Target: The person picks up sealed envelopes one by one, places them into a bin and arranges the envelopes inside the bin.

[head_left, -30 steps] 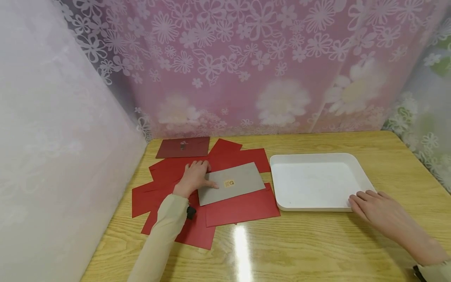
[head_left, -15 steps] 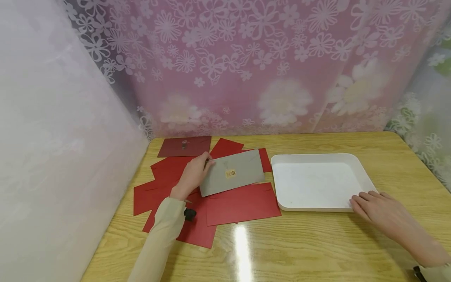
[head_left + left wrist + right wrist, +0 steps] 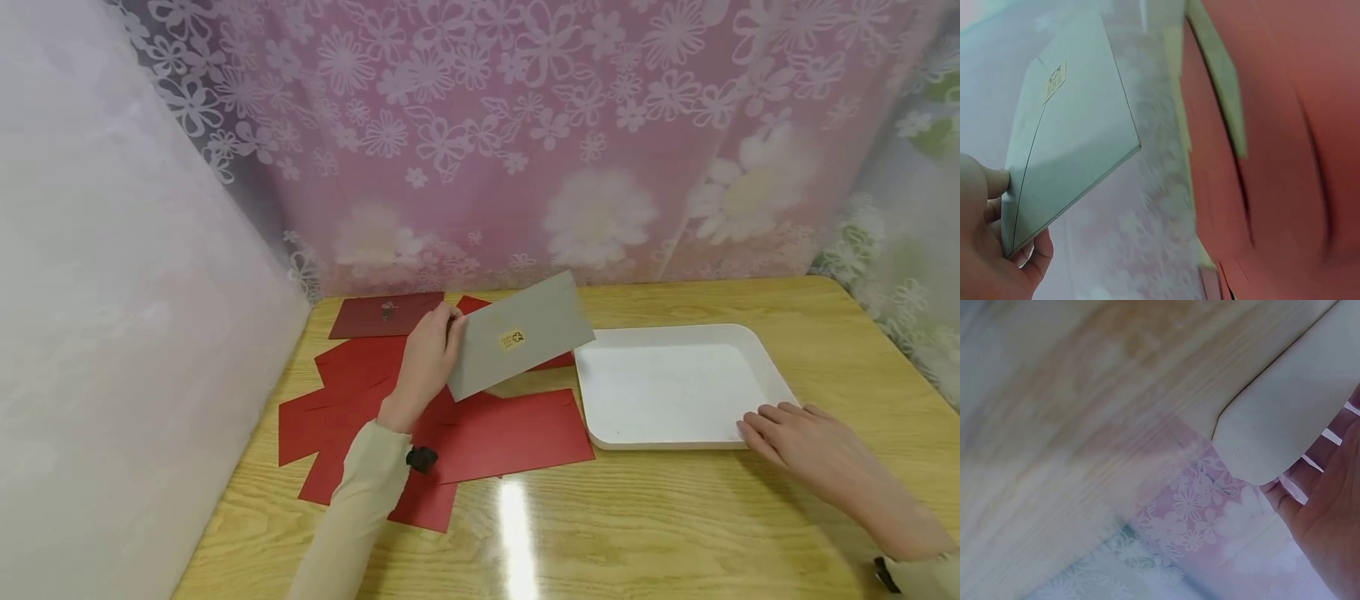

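Observation:
My left hand point(image 3: 429, 362) pinches the left end of a grey envelope point(image 3: 543, 312) with a small gold printed mark. The envelope is raised off the pile and tilted, its right end higher and over the tray's left corner. In the left wrist view, thumb and fingers hold the grey envelope point(image 3: 1088, 119) by one end, its flap side showing. Beneath lie several overlapping red envelopes point(image 3: 517, 437) on the table. At the right, my right hand point(image 3: 813, 450) grips the front right corner of a white tray point(image 3: 667, 387), fingers over the rim.
A dark red envelope point(image 3: 360, 317) with a small picture lies at the back left of the wooden table point(image 3: 637, 525). Flowered pink cloth point(image 3: 495, 208) hangs along the back, and a pale sheet point(image 3: 150, 333) stands at the left.
My left hand has lifted the grey envelope off the red ones and carried it up and to the right. The right hand stays at the tray corner.

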Demonstrator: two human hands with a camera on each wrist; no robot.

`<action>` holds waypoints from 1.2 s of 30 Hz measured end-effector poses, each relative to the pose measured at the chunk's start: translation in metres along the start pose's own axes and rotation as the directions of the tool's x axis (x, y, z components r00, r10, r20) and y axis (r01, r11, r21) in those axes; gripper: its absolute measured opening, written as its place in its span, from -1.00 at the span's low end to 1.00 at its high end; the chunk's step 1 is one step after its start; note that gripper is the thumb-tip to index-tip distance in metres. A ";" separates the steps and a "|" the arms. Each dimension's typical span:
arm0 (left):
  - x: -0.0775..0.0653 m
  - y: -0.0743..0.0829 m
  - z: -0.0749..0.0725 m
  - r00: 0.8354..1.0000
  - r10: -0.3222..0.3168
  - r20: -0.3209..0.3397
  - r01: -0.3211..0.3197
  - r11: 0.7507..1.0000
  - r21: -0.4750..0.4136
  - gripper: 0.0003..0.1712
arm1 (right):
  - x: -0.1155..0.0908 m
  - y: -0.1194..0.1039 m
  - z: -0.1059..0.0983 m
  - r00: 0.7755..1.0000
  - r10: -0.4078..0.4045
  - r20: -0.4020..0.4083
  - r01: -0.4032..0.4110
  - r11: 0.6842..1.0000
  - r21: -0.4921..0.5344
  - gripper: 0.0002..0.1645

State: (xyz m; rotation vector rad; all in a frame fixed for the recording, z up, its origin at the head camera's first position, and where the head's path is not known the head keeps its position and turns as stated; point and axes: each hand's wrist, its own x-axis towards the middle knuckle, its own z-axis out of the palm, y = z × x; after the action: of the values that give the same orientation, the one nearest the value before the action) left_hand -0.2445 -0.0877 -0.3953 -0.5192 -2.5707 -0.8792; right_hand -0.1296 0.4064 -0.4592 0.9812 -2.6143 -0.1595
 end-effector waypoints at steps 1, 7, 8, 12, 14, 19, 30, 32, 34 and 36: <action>0.002 0.005 0.001 1.000 0.009 0.000 -0.009 1.000 -0.014 -0.75 | 0.001 0.001 0.000 1.000 -0.016 -0.014 0.016 1.000 -0.013 -0.13; 0.016 0.036 0.012 0.996 0.079 0.033 -0.076 0.995 -0.063 -0.77 | 0.000 0.001 0.000 0.998 -0.053 -0.015 0.052 0.997 -0.053 0.05; 0.019 0.041 0.014 0.995 0.090 0.037 -0.088 0.994 -0.061 -0.77 | 0.000 0.001 0.000 0.999 -0.040 -0.010 0.039 0.998 -0.044 0.03; 0.031 0.063 0.025 0.989 0.140 0.057 -0.136 0.988 -0.074 -0.77 | 0.000 0.000 0.001 1.000 0.007 -0.004 -0.007 1.000 -0.019 -0.07; 0.036 0.073 0.031 0.984 0.166 0.067 -0.160 0.983 -0.093 -0.78 | 0.000 0.000 0.002 1.000 -0.010 -0.016 0.010 0.999 -0.033 -0.09; 0.048 0.096 0.048 0.970 0.220 0.108 -0.209 0.973 -0.100 -0.79 | 0.001 0.000 0.001 0.998 -0.048 -0.031 0.046 0.997 -0.063 0.03; 0.064 0.125 0.100 0.933 0.249 0.260 -0.231 0.968 -0.098 -0.77 | 0.001 0.000 0.000 0.999 -0.036 0.012 0.037 0.999 -0.040 0.08; 0.064 0.128 0.110 0.927 0.238 0.290 -0.216 0.971 -0.107 -0.75 | 0.001 0.001 0.000 0.999 -0.049 0.006 0.049 0.997 -0.052 0.06; 0.064 0.130 0.119 0.920 0.227 0.318 -0.203 0.973 -0.108 -0.75 | 0.001 0.001 0.000 0.999 -0.054 0.000 0.054 0.997 -0.058 0.07; 0.063 0.131 0.129 0.915 0.216 0.342 -0.200 0.976 -0.081 -0.76 | 0.001 0.000 0.000 0.998 -0.058 -0.004 0.057 0.996 -0.065 0.08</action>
State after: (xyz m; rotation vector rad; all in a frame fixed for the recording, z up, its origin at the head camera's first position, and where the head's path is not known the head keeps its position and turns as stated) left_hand -0.2689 0.1051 -0.3960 -1.0265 -2.7397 -0.8323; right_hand -0.1306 0.4061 -0.4590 1.0335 -2.5603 -0.2532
